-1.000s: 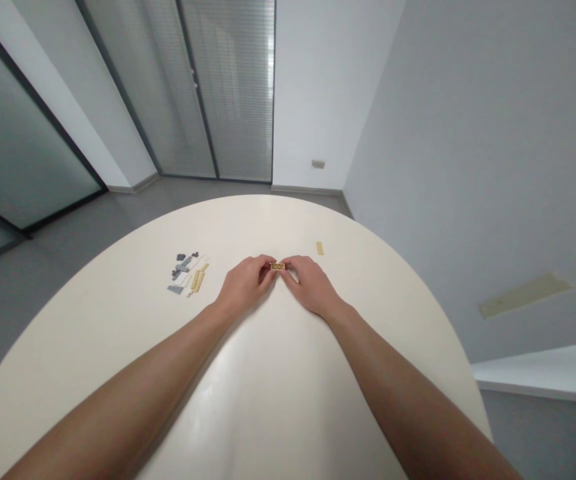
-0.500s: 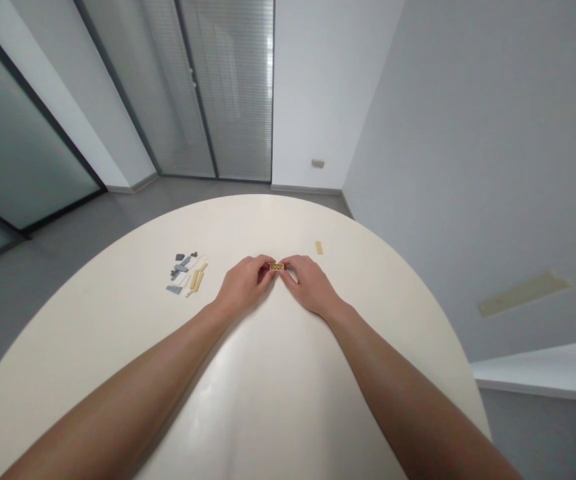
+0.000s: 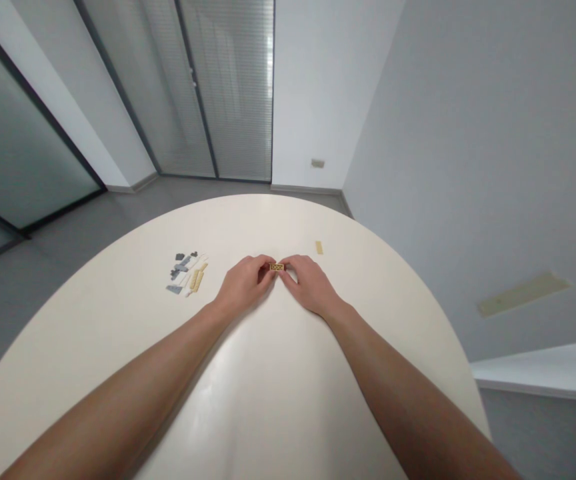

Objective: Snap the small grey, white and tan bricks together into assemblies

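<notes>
As the left hand [image 3: 245, 283] and right hand [image 3: 311, 287] meet, a tan perforated plastic plate [image 3: 277, 267] is clamped between them.
Grey and tan plastic bricks [image 3: 185, 273] lie left on the round cream table [image 3: 278, 223]; a tan strip [image 3: 319, 247] lies right.

Slatted blinds fill the tall glazed panels [image 3: 228, 87] straight ahead, brightest along their right edge; a dark-framed glass partition [image 3: 18, 120] runs down the left; a white wall [image 3: 323, 93] with a small wall plate [image 3: 317, 163] meets a pale grey wall [image 3: 468, 133] bearing an olive-tinted patch [image 3: 523, 295]; grey skirting [image 3: 308, 190] edges the grey floor [image 3: 28, 280]; a round cream table [image 3: 268, 227] fills the foreground; a white ledge [image 3: 543, 370] juts in at lower right; the light is soft and even.
</notes>
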Available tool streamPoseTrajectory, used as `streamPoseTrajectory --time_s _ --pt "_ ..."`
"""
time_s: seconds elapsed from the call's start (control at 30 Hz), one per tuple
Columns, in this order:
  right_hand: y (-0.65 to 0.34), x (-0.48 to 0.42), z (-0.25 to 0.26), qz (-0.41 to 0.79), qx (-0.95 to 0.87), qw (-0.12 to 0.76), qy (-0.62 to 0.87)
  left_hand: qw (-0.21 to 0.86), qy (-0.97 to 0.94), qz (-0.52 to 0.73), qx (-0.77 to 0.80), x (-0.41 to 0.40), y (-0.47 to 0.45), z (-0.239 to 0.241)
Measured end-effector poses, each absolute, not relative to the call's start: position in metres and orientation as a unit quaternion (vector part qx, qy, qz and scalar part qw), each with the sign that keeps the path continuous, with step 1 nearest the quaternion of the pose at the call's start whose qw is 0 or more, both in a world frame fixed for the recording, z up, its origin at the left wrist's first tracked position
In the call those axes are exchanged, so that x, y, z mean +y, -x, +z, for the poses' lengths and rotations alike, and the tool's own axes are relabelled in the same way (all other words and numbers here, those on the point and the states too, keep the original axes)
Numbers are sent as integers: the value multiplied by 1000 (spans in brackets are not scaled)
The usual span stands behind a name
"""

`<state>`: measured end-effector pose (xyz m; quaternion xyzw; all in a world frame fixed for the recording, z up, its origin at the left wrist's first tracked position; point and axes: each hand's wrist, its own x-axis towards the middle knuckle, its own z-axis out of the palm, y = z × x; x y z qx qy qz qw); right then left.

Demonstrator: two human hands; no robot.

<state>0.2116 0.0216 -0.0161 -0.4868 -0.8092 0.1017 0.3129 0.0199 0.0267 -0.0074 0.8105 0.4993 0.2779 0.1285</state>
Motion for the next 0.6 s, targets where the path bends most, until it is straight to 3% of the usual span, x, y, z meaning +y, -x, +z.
streamPoseTrajectory --time_s 0.6 --pt "-211 21 -15 107 -808 310 490 126 -806 268 513 25 -22 -5"
